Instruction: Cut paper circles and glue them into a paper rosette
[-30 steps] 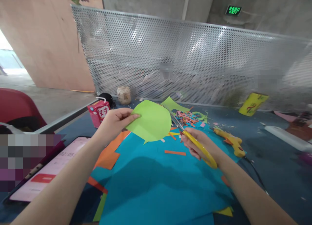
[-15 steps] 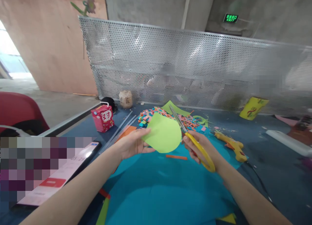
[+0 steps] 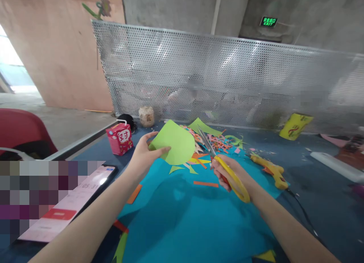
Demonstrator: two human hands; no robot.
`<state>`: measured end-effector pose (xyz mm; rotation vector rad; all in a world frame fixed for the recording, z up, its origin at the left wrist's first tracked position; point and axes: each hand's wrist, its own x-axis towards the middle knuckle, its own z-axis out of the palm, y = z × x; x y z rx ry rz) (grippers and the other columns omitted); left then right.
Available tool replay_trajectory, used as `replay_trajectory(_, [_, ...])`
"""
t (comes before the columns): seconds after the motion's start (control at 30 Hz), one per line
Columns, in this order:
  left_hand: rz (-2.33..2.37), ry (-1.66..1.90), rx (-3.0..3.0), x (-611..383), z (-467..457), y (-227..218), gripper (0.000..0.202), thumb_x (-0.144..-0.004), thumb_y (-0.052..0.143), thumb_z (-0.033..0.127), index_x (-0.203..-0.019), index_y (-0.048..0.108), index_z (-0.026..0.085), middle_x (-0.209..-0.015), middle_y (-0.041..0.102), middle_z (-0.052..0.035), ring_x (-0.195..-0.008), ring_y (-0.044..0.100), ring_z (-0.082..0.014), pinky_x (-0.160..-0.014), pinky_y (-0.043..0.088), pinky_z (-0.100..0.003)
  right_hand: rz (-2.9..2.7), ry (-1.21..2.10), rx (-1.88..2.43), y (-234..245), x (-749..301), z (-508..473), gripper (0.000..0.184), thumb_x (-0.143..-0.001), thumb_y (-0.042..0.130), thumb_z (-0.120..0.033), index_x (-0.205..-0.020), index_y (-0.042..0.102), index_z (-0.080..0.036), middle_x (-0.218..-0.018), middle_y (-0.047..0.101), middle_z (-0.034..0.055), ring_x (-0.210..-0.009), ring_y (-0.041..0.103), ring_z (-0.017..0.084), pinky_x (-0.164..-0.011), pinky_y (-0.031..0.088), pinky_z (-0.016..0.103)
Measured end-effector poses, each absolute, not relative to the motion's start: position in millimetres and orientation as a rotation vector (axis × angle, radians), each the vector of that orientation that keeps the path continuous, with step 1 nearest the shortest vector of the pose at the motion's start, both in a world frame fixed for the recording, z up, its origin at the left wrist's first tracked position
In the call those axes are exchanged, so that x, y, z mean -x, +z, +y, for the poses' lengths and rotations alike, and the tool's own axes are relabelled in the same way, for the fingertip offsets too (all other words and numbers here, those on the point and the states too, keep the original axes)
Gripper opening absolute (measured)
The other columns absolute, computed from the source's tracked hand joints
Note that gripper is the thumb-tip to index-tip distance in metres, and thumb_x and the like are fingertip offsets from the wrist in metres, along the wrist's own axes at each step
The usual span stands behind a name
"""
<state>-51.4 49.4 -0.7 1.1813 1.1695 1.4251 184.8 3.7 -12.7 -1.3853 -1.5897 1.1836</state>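
My left hand (image 3: 145, 153) pinches a light green piece of paper (image 3: 178, 143) by its left side, thumb on top. The paper is rounded on the right with a pointed corner at the top. In my right hand (image 3: 227, 172) is a pair of scissors (image 3: 231, 177) with yellow handles, its metal blades pointing up and away, apart from the paper. Below both hands lies a large blue sheet (image 3: 184, 221). A thin orange strip (image 3: 206, 184) and small green offcuts (image 3: 176, 169) rest on it.
Cut paper scraps (image 3: 220, 139) are heaped behind the hands. On the right lie a yellow glue gun (image 3: 270, 170) with a cord and a yellow packet (image 3: 295, 126). At left stand a pink drink carton (image 3: 120, 137) and a phone (image 3: 71, 202). A perforated metal screen (image 3: 182, 73) rises behind.
The green paper has moved left and slightly up, away from the scissors, and has turned in my left hand. My right hand with the scissors has hardly moved.
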Motion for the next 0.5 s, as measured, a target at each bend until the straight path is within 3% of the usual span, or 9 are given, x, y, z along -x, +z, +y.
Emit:
replay_trajectory(0.23, [1.1,1.447,-1.25,54.7,50.0,-1.0,0.078,-0.053,0.081,0.025,-0.121,0.045,0.016,-0.095,0.066,-0.0087,-0.081,0.067,-0.0225,-0.07,0.056,-0.034,-1.664,1.124,1.412,-19.2,-185.4,4.5,0.048,-0.072,0.057,-0.063,-0.073,0.035,-0.021,-0.049,0.038,-0.0105,-0.031,0.038,0.005,-0.031,0.031,0.018])
replay_trajectory(0.5, [1.147,1.334,-1.328,54.3,46.3,2.5,0.076,-0.054,0.08,0.024,-0.12,0.045,0.017,-0.094,0.067,-0.0082,-0.08,0.067,-0.0233,-0.069,0.056,-0.035,-1.723,1.13,1.404,-16.2,-186.0,2.1,0.04,-0.079,0.051,-0.056,-0.071,0.033,-0.021,-0.048,0.036,-0.0103,-0.033,0.037,0.005,-0.033,0.031,0.019])
